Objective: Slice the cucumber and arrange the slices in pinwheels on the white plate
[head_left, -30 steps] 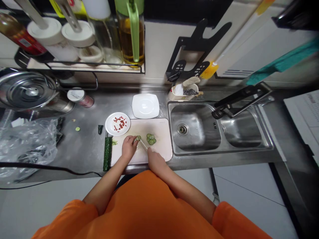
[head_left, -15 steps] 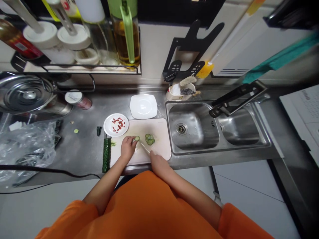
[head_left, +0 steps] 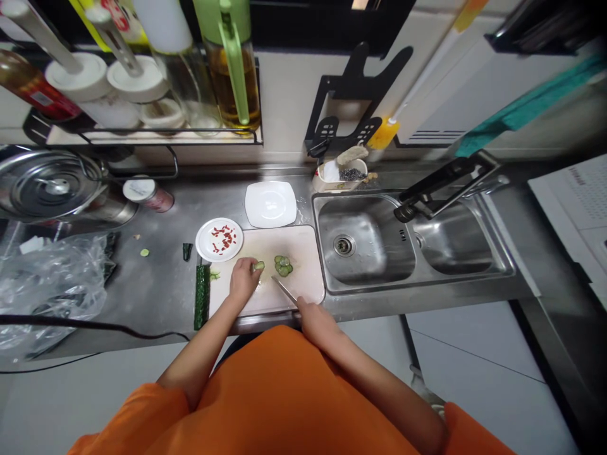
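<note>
My left hand (head_left: 243,280) is closed on a short piece of cucumber (head_left: 258,266) over the white cutting board (head_left: 303,291). In my right hand (head_left: 315,318) is a knife (head_left: 284,290), its blade pointing up and left, apart from the cucumber piece. A small pile of cucumber slices (head_left: 283,266) lies on the board, right of my left hand. A longer dark green cucumber length (head_left: 202,296) rests along the board's left edge. Next to the board's upper left corner, a round white plate (head_left: 203,243) holds chopped red bits (head_left: 223,239).
Behind the board is a square white plate (head_left: 270,205). A double sink (head_left: 367,287) with a black faucet (head_left: 429,189) lies to the right. Plastic bags (head_left: 57,284), a can (head_left: 148,194) and a lidded pot (head_left: 50,189) stand at left, below a rack of bottles (head_left: 161,137).
My right hand and the knife have drawn away from the cucumber piece, down and to the right. My left hand keeps its hold, and the piece has turned slightly.
</note>
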`<state>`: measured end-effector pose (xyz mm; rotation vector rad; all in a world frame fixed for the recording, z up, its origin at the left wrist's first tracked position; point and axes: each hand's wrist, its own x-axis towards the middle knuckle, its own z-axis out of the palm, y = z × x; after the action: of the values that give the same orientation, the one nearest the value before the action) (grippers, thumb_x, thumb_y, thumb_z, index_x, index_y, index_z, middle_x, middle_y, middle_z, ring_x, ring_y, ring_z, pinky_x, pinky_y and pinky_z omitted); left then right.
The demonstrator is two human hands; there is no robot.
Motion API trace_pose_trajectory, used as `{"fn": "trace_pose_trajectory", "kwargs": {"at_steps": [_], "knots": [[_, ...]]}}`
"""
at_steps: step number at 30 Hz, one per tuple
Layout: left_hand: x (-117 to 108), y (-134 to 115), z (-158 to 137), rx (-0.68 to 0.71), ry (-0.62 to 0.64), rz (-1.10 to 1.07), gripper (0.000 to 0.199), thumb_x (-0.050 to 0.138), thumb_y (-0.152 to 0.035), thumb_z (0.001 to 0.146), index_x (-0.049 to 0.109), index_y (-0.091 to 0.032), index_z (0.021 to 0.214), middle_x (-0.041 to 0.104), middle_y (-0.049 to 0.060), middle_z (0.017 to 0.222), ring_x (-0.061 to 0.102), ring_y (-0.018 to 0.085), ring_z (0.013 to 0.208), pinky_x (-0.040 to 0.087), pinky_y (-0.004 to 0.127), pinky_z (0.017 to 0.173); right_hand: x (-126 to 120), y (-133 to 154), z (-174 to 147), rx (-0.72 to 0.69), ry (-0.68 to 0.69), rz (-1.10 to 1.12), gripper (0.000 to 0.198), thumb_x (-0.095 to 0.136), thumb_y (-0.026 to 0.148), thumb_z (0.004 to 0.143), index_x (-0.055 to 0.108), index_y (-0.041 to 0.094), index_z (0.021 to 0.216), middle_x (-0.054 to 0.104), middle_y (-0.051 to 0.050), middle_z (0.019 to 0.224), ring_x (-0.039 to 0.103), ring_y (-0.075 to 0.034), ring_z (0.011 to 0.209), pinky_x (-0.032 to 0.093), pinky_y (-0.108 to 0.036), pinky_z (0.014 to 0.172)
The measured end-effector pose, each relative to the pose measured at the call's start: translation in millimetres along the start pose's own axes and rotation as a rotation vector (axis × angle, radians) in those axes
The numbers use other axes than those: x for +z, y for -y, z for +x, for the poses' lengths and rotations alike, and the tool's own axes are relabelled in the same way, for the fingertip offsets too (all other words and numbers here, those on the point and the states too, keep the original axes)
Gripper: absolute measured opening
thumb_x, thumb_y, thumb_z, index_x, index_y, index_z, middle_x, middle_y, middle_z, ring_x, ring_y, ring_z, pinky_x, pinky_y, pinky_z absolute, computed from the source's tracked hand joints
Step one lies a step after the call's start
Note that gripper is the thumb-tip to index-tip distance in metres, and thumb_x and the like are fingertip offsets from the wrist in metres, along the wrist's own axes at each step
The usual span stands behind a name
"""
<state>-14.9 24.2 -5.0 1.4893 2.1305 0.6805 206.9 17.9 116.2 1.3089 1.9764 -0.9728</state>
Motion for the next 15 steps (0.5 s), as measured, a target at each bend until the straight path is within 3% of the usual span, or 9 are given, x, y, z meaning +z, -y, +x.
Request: {"fn": "trace_pose_trajectory", "kwargs": {"at_steps": [3, 7, 15], "knots": [[-6.3, -3.1, -1.8, -0.061, 0.050, -0.045, 0.012, 0.055, -0.030, 0.079, 0.061, -0.020, 0.082, 0.062, 0.003, 0.076, 0.056, 0.018, 0.073, 0.043, 0.030, 0.072, -1.5, -1.3, -0.1, 0.002, -0.003, 0.007, 0.027, 0.041, 0.011, 0.086, 0.045, 0.018, 0.111, 0.064, -0.012, 0.094, 0.062, -0.023, 0.090, 0.037, -0.027, 0.067], [-18.4, 2.7, -4.1, -0.142, 0.015, -0.070, 0.015, 0.050, -0.025, 0.080, 0.063, -0.021, 0.085, 0.066, 0.002, 0.078, 0.058, 0.017, 0.072, 0.042, 0.028, 0.070, -4.3, -3.7, 0.1, 0.002, -0.001, 0.006, 0.025, 0.041, 0.012, 0.086, 0.046, 0.018, 0.110, 0.064, -0.012, 0.093, 0.061, -0.023, 0.088, 0.037, -0.027, 0.065], [-36.0, 22.5, -1.6, -0.090, -0.051, 0.214, 0.020, 0.047, -0.023, 0.082, 0.066, -0.020, 0.085, 0.066, 0.007, 0.082, 0.057, 0.021, 0.077, 0.041, 0.031, 0.070, -5.3, -6.2, 1.2, -0.012, -0.006, -0.009, 0.033, 0.039, 0.005, 0.081, 0.045, 0.018, 0.110, 0.064, -0.012, 0.095, 0.061, -0.024, 0.088, 0.037, -0.027, 0.065]]}}
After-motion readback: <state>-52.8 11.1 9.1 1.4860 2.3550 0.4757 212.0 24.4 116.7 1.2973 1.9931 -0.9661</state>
